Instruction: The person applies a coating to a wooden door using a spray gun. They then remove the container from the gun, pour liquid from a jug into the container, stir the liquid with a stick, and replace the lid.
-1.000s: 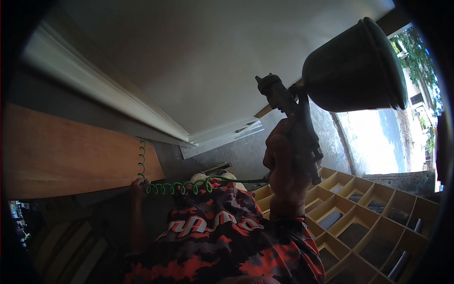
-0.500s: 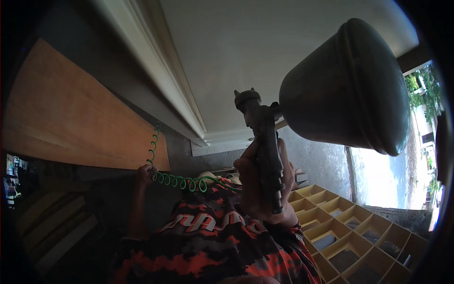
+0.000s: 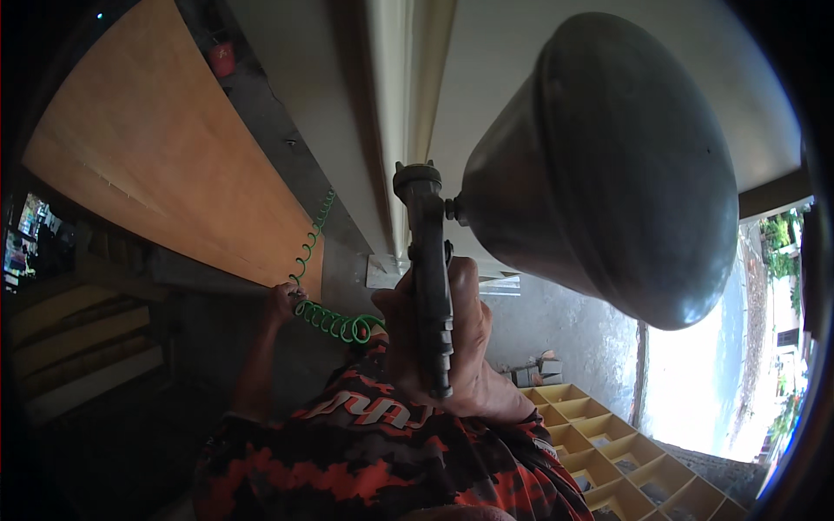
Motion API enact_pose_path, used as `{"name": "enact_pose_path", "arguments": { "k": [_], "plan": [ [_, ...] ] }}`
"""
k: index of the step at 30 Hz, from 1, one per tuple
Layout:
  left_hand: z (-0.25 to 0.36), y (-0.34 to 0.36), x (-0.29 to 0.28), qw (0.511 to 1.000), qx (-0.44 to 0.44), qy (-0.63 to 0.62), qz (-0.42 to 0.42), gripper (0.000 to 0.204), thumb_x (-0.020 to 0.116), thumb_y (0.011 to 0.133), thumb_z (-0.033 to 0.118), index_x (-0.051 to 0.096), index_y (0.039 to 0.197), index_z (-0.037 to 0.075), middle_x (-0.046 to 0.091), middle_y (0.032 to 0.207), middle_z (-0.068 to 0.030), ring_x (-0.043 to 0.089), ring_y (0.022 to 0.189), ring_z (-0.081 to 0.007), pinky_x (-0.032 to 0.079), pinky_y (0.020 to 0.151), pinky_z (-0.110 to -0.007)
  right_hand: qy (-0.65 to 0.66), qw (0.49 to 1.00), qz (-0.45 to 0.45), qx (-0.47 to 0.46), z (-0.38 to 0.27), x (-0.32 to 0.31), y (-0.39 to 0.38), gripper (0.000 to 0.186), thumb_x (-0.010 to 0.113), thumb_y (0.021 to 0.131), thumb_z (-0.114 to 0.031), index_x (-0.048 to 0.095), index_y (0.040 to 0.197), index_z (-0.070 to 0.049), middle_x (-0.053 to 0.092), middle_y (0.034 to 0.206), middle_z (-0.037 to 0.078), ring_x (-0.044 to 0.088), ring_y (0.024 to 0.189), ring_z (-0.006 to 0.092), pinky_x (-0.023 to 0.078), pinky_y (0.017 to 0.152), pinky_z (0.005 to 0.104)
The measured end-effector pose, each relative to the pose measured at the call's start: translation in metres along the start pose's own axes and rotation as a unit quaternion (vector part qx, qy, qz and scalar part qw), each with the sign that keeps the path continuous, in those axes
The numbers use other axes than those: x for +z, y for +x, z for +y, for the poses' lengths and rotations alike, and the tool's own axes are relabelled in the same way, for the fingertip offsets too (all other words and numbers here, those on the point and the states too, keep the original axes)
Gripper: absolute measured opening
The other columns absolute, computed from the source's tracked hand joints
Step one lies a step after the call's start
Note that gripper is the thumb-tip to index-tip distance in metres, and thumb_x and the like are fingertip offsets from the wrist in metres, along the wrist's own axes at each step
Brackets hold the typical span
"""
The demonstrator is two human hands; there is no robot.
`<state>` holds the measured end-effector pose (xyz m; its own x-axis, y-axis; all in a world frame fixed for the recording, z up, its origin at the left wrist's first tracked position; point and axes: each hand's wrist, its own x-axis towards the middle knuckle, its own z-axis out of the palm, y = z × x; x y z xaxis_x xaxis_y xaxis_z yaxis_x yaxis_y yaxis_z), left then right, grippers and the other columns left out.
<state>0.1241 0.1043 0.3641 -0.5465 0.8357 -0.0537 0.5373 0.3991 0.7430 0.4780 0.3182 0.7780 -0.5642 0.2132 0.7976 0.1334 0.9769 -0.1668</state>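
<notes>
Right hand (image 3: 467, 347) is closed round the handle of a gravity-feed spray gun (image 3: 426, 230), which stands in front of the shirt with its air cap (image 3: 417, 176) facing away from the body; whether a finger squeezes the trigger cannot be told. Left hand (image 3: 283, 301), out to the side, is closed on a green coiled air hose (image 3: 334, 323), part of which runs on toward the plywood sheet. A large dark metal cup (image 3: 638, 165) joins the gun on its right.

Good handling here would, I judge, mean a firm wrist under that bulky cup, the air cap kept square to the surface being coated, an even gap and a steady pace. Holding the coils aside seems wise, since a slack loop could drag across a finish.

Beyond the gun lies a pale panel (image 3: 491, 95) with a moulded edge (image 3: 413, 87). Left of it is an orange-brown plywood sheet (image 3: 174, 165), with a small red object (image 3: 222, 59) past its far edge. Lower right, a yellow compartmented frame (image 3: 569, 412) sits near some grey blocks (image 3: 546, 373) on the concrete floor (image 3: 573, 326).
</notes>
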Motion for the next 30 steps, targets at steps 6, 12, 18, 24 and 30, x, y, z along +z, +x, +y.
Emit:
{"name": "enact_pose_path", "arguments": {
  "k": [6,12,18,24,30],
  "plan": [
    [-0.003,0.001,-0.001,0.997,-0.061,-0.03,-0.031,0.034,0.088,0.088,0.027,0.077,0.101,-0.002,0.078,0.098,-0.0165,0.078,0.094,-0.0264,0.061,0.085,-0.04,0.339,0.919,-0.007,0.202,-0.014,0.025,0.021,0.038,0.076,0.095,0.0,0.049,0.122,0.005,0.063,0.079,0.011,0.068,0.063,0.0231,0.05,0.054,0.0358],
    [-0.001,0.002,-0.001,0.999,-0.029,-0.019,-0.016,0.033,0.088,0.088,0.027,0.077,0.101,-0.002,0.078,0.098,-0.0163,0.078,0.094,-0.0264,0.061,0.085,-0.04,0.379,0.895,-0.053,0.23,-0.018,0.058,0.025,0.055,0.072,0.094,-0.006,0.045,0.14,0.004,0.073,0.1,0.021,0.073,0.08,0.0442,0.058,0.068,0.049],
    [0.009,0.004,-0.005,0.999,-0.041,-0.005,-0.023,0.033,0.088,0.088,0.027,0.077,0.1,-0.002,0.078,0.097,-0.0162,0.079,0.093,-0.0265,0.061,0.084,-0.04,0.422,0.879,-0.07,0.211,-0.027,0.076,0.035,0.051,0.068,0.092,-0.003,0.039,0.134,0.003,0.068,0.098,0.028,0.069,0.085,0.0527,0.055,0.07,0.0555],
    [0.019,0.009,-0.007,0.998,-0.051,0.006,-0.034,0.033,0.088,0.088,0.027,0.078,0.099,-0.002,0.079,0.096,-0.0162,0.079,0.092,-0.0265,0.061,0.083,-0.04,0.41,0.886,-0.092,0.199,-0.041,0.08,0.051,0.035,0.05,0.097,-0.002,0.04,0.13,0.005,0.059,0.112,0.035,0.067,0.084,0.0572,0.057,0.074,0.0605],
    [0.022,0.017,-0.004,0.998,-0.052,0.01,-0.043,0.032,0.088,0.088,0.027,0.078,0.099,-0.002,0.079,0.096,-0.0161,0.079,0.091,-0.0266,0.061,0.082,-0.04,0.413,0.877,-0.156,0.189,-0.038,0.08,0.046,0.056,0.061,0.089,0.001,0.038,0.139,0.009,0.06,0.113,0.031,0.065,0.092,0.0552,0.056,0.078,0.0553]
  ]
}}
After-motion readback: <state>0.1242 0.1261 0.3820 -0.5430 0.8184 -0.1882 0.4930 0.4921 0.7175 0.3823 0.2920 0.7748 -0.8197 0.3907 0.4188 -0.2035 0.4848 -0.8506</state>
